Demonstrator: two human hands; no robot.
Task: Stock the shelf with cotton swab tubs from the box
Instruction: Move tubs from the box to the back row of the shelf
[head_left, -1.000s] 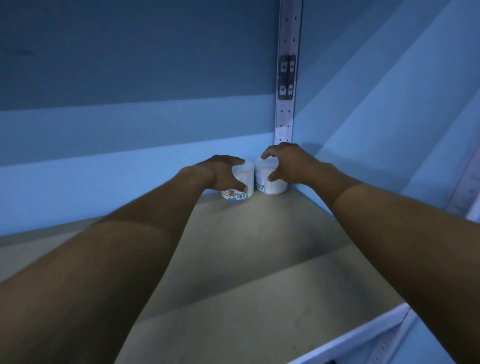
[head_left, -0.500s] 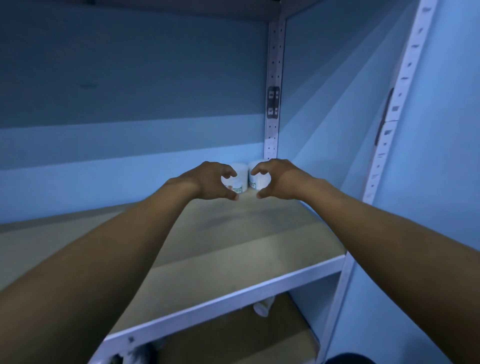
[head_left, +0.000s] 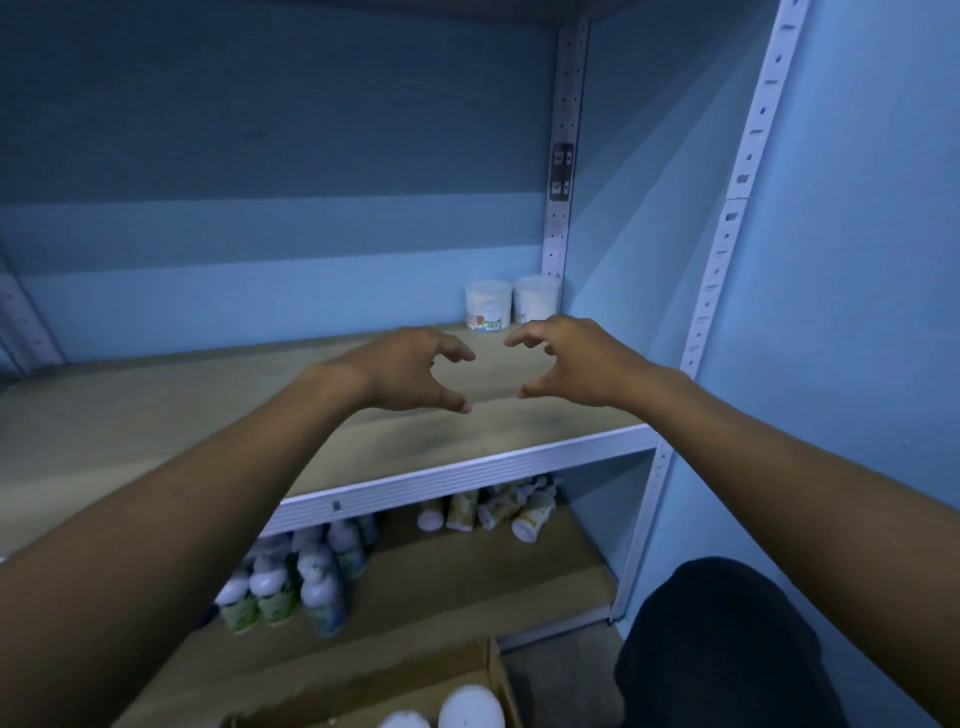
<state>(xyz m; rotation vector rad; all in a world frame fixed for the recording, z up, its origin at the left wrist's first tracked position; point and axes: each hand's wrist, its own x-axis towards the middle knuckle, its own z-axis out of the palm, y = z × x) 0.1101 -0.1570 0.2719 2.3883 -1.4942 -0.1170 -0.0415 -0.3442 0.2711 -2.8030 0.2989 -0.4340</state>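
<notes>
Two white cotton swab tubs stand side by side in the back right corner of the wooden shelf: the left tub shows a printed label, the right tub touches the corner post. My left hand and my right hand hover over the shelf in front of the tubs, apart from them, fingers loosely curled and holding nothing. At the bottom edge, the cardboard box shows white tub lids inside.
A lower shelf holds several upright bottles at the left and several lying bottles at the right. Perforated metal posts frame the shelf. Blue walls close the back and right. A dark rounded shape sits at the lower right.
Both hands let go of the two tubs and drew back toward me. The view pulled away, bringing the lower shelf and the box into sight.
</notes>
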